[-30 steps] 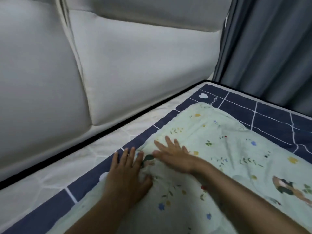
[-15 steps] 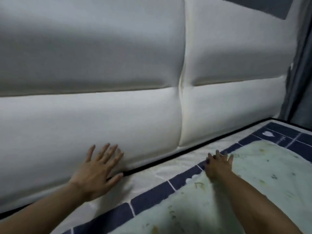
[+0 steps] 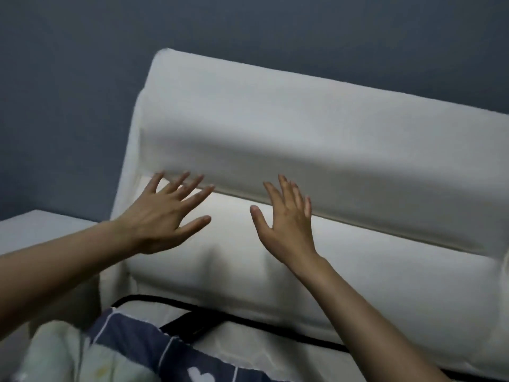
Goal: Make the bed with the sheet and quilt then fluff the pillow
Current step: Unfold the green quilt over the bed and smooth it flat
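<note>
From the head camera, both arms reach up from the bottom corners toward the middle of the frame. The left hand (image 3: 165, 216) sits left of centre with all fingers spread wide and straight, palm facing the white padded headboard (image 3: 344, 150). It holds nothing; its fingertips lie over the seam between the upper and lower cushions, but whether they touch the padding cannot be told. The right hand (image 3: 286, 216) is just right of centre, near the left hand but apart from it. Its fingers are straight and closer together, thumb held out to the side, and it holds nothing either. It too faces the lower cushion, and contact cannot be told.

The headboard fills the centre and right of the frame, running at a slant from upper left down to the right edge. Behind it, across the top and left, is a dark blue-grey wall (image 3: 82, 78). At the middle left edge lies a pale flat surface (image 3: 35, 227), partly hidden by the left forearm.

Along the bottom, the white mattress (image 3: 261, 346) with black piping meets the base of the headboard. In the lower left, the navy sheet (image 3: 132, 343) with thin white lines and a white heart lies rumpled on the mattress. The pale green quilt (image 3: 60, 354) is bunched in the bottom left corner, touching the sheet. No pillow is identifiable in this view.
</note>
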